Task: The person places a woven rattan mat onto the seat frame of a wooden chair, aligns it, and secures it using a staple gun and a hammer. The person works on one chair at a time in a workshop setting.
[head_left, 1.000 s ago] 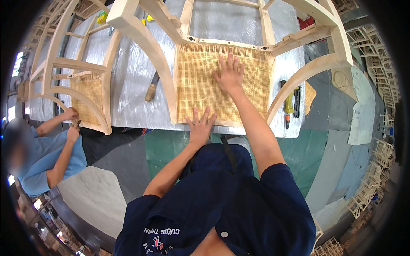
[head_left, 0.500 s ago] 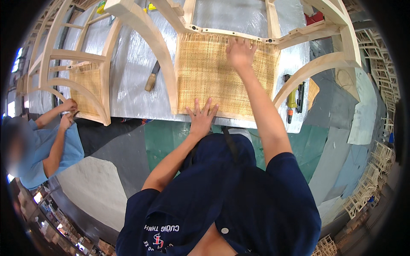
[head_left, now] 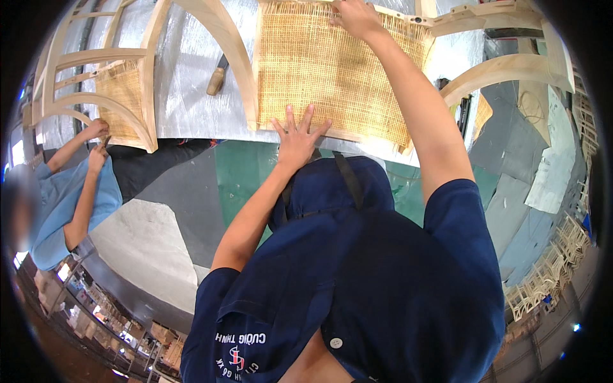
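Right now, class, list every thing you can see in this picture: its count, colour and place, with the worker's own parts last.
woven cane panel: one, straw yellow, set in the near chair frame on the table
pale wooden chair frame: one, light wood, around the cane panel
second wooden chair frame: one, light wood with a cane panel, far left
wooden-handled tool: one, brown, on the silver table cover
co-worker in a light blue shirt: one, left edge, hands at the second frame
left hand: flat on the panel's near edge
right hand: on the panel's far edge
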Available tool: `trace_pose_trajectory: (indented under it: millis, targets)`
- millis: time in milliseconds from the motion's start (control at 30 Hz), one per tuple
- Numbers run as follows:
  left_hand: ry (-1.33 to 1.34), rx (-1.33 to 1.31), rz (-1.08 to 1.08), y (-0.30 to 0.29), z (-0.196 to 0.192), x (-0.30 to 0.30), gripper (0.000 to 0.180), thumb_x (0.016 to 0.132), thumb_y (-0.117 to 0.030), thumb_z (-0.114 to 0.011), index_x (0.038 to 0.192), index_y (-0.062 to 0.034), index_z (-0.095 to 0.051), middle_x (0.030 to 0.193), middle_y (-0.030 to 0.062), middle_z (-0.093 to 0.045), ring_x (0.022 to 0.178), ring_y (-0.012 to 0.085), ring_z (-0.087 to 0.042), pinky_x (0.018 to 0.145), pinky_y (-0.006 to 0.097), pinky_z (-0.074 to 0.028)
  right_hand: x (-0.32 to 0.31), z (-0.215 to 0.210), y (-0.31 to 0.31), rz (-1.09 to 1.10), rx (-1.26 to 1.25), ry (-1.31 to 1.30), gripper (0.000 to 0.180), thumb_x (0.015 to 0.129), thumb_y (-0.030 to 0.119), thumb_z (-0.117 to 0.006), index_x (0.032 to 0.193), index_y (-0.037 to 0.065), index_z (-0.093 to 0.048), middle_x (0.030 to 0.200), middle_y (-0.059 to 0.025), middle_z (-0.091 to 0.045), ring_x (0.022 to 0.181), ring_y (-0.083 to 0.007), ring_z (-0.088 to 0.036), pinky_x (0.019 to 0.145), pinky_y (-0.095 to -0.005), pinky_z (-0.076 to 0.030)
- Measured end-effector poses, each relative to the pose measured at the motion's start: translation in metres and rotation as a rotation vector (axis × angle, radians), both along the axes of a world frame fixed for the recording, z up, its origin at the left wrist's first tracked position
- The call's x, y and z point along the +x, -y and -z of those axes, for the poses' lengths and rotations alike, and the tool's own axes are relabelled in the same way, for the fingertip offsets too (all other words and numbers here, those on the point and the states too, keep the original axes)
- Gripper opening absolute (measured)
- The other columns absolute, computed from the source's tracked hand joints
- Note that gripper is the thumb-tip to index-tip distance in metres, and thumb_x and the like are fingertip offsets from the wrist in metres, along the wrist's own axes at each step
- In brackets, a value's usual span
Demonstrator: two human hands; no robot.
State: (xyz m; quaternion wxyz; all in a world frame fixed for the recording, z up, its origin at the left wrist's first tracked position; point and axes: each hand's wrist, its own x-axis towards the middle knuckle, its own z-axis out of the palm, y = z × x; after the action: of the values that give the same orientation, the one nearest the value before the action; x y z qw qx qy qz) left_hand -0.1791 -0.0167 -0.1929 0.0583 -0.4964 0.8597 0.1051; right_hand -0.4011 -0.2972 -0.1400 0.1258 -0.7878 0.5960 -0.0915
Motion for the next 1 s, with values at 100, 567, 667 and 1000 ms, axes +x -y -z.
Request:
trace_pose_trajectory:
  millis: [100,567,667,1000]
  targets:
    - [0.058,-0.03,-0.008,-0.001,-0.003,-0.003,0.08,0.089,-0.014,-0.063,0.154,-0.049,-0.034,0.171,0.0105,-0.012,0.149,0.0598,-0.011,0.101,0.09,-0.012,-0.001,0.0,-0.005,-0.03,-0.052,-0.01,0.029,0.085,0.023,-0.071,0.109,0.007,-0.064,0.126,-0.0205,-0.054,0.123,-0.04,-0.052,0.097,-0.0557,-0.043]
    - [-0.043,0.203,-0.076,-0.007,-0.003,-0.012,0.083,0.087,-0.007,-0.061,0.157,-0.0419,-0.033,0.168,0.0261,-0.007,0.148,0.0637,-0.006,0.109,0.083,-0.014,-0.012,0.016,0.003,-0.085,-0.142,-0.041,0.021,0.086,0.026,-0.073,0.1,0.01,-0.07,0.109,-0.0152,-0.065,0.116,-0.0363,-0.057,0.1,-0.0567,-0.041]
    - [-0.018,0.215,-0.066,-0.008,-0.003,-0.016,0.077,0.094,-0.009,-0.054,0.157,-0.0465,-0.031,0.169,0.0256,-0.005,0.148,0.0642,-0.004,0.107,0.085,-0.01,-0.009,0.002,0.007,-0.063,-0.074,-0.179,0.024,0.082,0.03,-0.079,0.096,0.011,-0.073,0.11,-0.0154,-0.065,0.116,-0.0361,-0.057,0.102,-0.0585,-0.039]
    - [-0.092,0.134,-0.089,-0.009,-0.004,-0.017,0.078,0.094,-0.005,-0.054,0.154,-0.0501,-0.035,0.168,0.0264,-0.008,0.147,0.0644,-0.006,0.108,0.084,-0.011,-0.018,0.001,0.017,-0.004,0.066,0.093,0.03,0.073,0.03,-0.088,0.093,0.01,-0.078,0.102,-0.0148,-0.074,0.102,-0.032,-0.07,0.091,-0.043,-0.054]
